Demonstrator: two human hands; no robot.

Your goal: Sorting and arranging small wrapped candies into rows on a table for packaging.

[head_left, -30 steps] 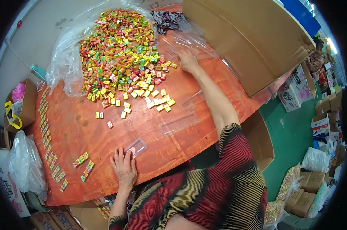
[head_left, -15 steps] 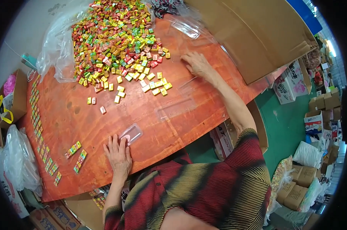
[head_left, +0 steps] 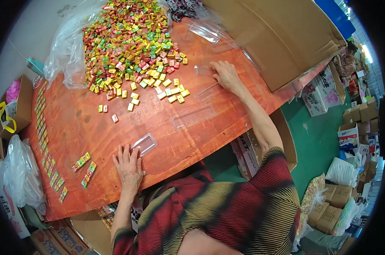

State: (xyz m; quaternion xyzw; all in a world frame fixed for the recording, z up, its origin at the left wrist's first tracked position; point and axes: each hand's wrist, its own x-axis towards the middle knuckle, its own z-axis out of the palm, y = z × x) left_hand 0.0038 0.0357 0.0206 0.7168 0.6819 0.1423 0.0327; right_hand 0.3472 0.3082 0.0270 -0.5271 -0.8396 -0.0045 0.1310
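While the left hand (head_left: 128, 168) is laid flat with spread fingers on the red-brown table (head_left: 73, 127), a small clear plastic tray (head_left: 144, 144) is touched by its fingertips near the front edge. Far across the table, the right hand (head_left: 225, 74) is stretched out with fingers bent down on another clear tray (head_left: 205, 70); whether this tray is pinched cannot be told. Between the two hands a long clear tray (head_left: 193, 117) is seen lying empty. A big heap of small coloured blocks (head_left: 128, 42) is spread on a plastic sheet (head_left: 65, 59) behind, with loose blocks scattered forward. Filled strips (head_left: 84, 168) are laid at the left. A large cardboard box (head_left: 281, 38) is standing close beside the right hand.
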